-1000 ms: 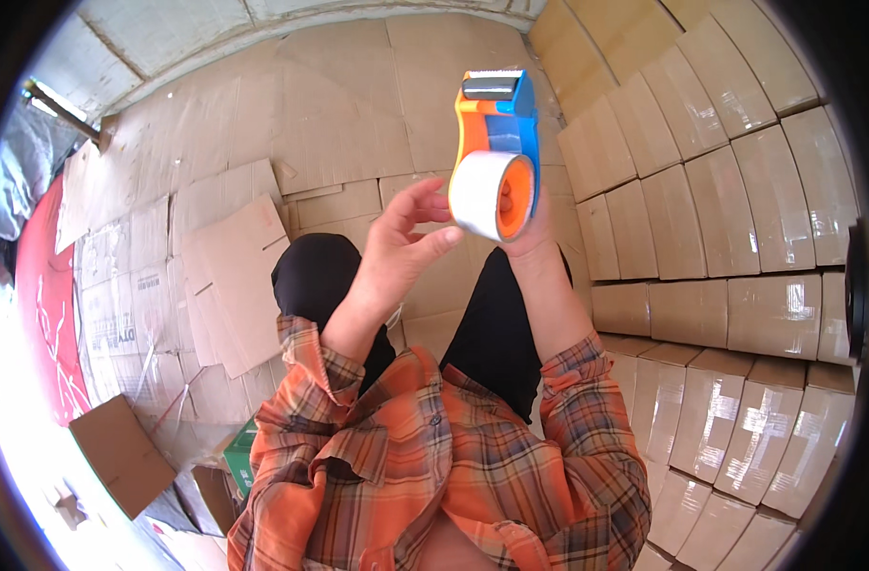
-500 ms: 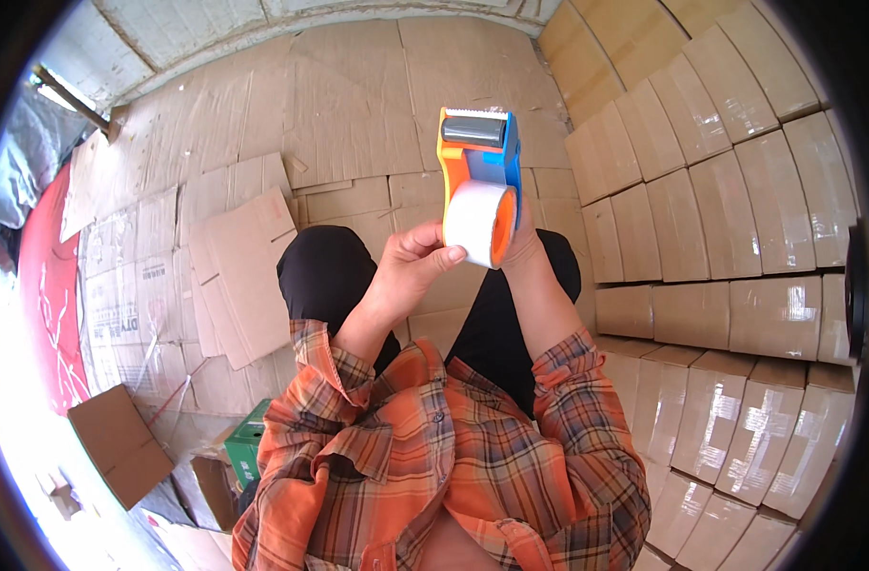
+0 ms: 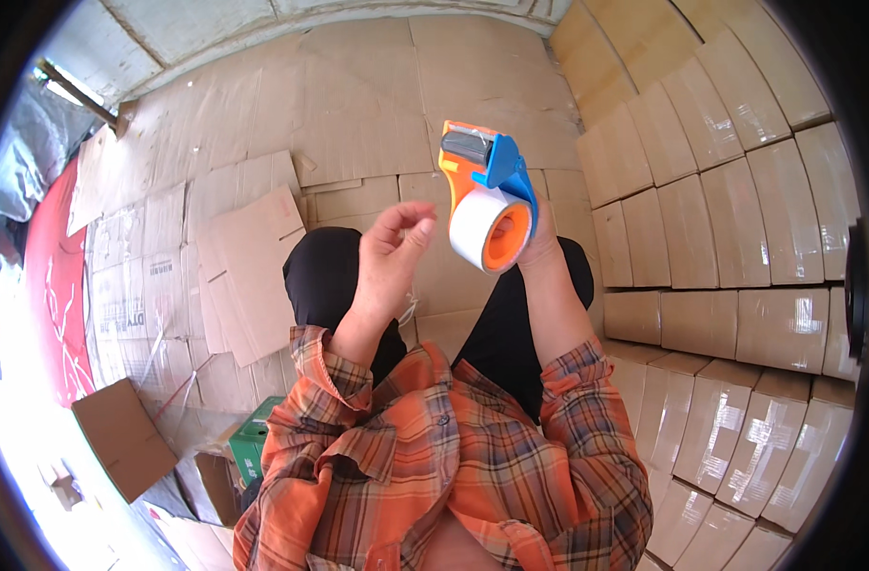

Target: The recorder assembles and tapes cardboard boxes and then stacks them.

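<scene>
My right hand (image 3: pixel 541 238) grips a blue and orange tape dispenser (image 3: pixel 507 164) from its right side, mostly hidden behind it. A finger shows through the orange hub of the white tape roll (image 3: pixel 473 231). The dispenser is held up above my knees, its dark roller and cutting end pointing away from me, and it is turned slightly. Just left of the roll, apart from it, is my left hand (image 3: pixel 385 262), fingers loosely curled and thumb near the index finger. I see nothing held in it.
Stacked taped cartons (image 3: pixel 720 219) form a wall on the right. Flattened cardboard (image 3: pixel 349 86) covers the floor, with loose sheets (image 3: pixel 249 266) at left. An open carton (image 3: pixel 125 438) and a green box (image 3: pixel 254 438) lie at lower left, beside a red sheet (image 3: pixel 59 285).
My left hand has let go of the tape roll and drawn away to the left. The dispenser has turned in my right hand, showing more of its blue side and the roll's hub.
</scene>
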Action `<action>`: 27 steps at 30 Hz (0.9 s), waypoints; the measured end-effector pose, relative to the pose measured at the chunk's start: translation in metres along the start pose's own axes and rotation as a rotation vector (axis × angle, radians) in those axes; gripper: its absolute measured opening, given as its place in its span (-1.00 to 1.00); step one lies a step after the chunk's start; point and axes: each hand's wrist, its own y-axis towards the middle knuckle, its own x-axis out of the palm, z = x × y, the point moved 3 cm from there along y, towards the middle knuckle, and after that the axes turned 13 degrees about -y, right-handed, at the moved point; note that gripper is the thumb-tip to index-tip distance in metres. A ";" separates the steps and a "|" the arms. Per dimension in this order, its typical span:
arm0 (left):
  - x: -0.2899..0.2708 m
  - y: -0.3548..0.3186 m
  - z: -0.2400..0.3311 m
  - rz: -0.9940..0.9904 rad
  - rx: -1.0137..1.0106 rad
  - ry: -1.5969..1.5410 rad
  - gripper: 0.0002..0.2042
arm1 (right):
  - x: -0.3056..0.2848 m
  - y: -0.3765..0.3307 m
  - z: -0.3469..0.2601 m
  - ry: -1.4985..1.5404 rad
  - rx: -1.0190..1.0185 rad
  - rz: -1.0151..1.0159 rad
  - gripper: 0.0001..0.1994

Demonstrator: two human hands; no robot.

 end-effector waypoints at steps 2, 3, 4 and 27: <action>-0.006 0.005 0.017 0.040 0.339 0.192 -0.80 | 0.000 0.002 0.001 -0.002 0.026 -0.015 -0.66; -0.006 0.007 0.029 0.044 0.399 0.253 -0.77 | 0.001 0.002 0.002 -0.016 0.038 -0.024 -0.66; -0.003 0.009 0.045 0.037 0.492 0.411 -0.74 | 0.001 0.002 0.003 -0.031 0.050 -0.034 -0.66; 0.006 0.034 0.093 -0.140 0.662 0.664 -0.92 | 0.000 0.008 0.025 -0.051 0.219 -0.140 -0.63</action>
